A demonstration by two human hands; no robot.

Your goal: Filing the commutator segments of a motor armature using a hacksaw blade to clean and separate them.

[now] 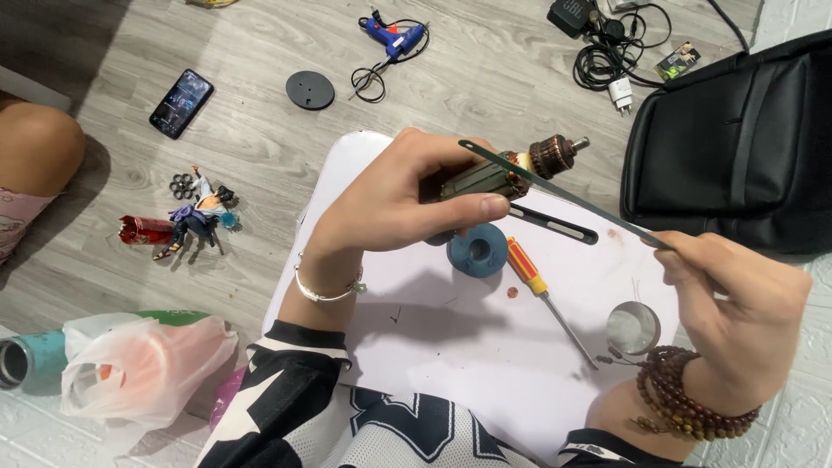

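Motor armature [507, 173] sits over the white table [451, 347], long axis running 8 to 2 o'clock, copper end and shaft aimed at 2. Left hand [390, 199] has its fingers closed round the body. Right hand [737, 303] pinches a thin metal blade [563, 195], laid across the armature. Blue disc [477, 250] and screwdriver [542, 290] lie at 6.

Your white board [451, 347] carries a blue disc [477, 250], screwdriver [537, 286] and metal cup [633, 328]; the wooden floor [260, 139] holds a phone [181, 102], glue gun [394, 36] and figurine [195, 217].
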